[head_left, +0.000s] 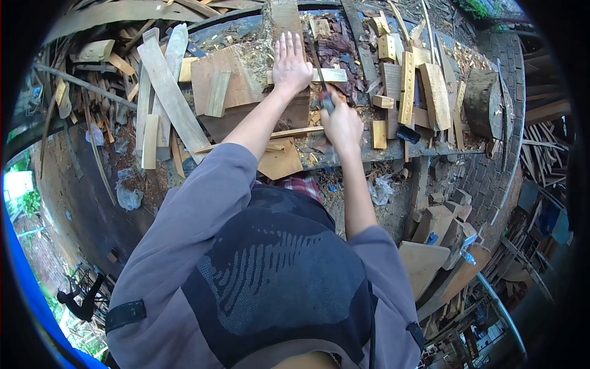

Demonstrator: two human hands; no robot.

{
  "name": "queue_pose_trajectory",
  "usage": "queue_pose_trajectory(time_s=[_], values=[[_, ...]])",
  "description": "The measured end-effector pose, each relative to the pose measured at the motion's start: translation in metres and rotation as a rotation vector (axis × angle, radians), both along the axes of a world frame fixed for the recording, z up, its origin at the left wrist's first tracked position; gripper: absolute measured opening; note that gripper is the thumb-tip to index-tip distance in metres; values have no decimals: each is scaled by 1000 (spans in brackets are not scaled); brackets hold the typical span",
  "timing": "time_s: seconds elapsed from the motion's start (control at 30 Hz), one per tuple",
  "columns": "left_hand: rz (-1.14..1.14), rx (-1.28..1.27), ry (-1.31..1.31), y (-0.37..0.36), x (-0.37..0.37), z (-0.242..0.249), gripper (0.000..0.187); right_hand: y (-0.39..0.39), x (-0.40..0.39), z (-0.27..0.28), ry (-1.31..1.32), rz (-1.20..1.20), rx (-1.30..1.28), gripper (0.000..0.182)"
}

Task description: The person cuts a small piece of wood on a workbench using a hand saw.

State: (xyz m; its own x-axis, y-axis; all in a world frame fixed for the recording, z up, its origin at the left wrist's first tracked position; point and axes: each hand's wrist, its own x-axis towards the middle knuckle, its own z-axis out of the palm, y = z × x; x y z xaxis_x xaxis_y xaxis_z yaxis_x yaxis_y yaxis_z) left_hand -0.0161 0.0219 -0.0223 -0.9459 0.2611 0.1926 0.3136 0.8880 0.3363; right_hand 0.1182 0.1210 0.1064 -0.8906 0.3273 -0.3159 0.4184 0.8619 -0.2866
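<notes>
My left hand [291, 66] lies flat, fingers stretched out, on a light wood strip [332, 75] and the board [284, 19] beneath it. My right hand [343, 123] is wrapped round the dark and red handle of a saw [326, 101]. The saw's narrow dark blade points away from me and crosses the strip just right of my left hand. A wide brown board [258, 120] lies under my left forearm. Nearer me a thin stick [296, 131] lies crosswise, above a small tan board [280, 161].
Long planks [174, 95] lean at the left. Wood blocks, a pale block with holes [407, 88] and a small black object [408, 134] lie at the right, beside a log [483, 103]. Offcuts and a plastic bag [381, 189] are below the bench edge. A person [83, 298] is far off, lower left.
</notes>
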Motion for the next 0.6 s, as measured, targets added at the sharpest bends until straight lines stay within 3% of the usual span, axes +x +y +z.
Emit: queue_pose_trajectory(time_s=[0.07, 0.3, 0.43, 0.6], values=[[13, 12, 6, 0, 1, -4, 78, -4, -16, -15, 30, 20, 22, 47], [6, -7, -55, -1, -1, -5, 79, -18, 47, 57, -187, -28, 28, 50], [-6, 10, -41, 3, -5, -1, 79, -12, 9, -3, -37, 21, 60, 51], [27, 1, -100, 0, 0, -1, 79, -10, -16, -19, 43, 47, 92, 48]])
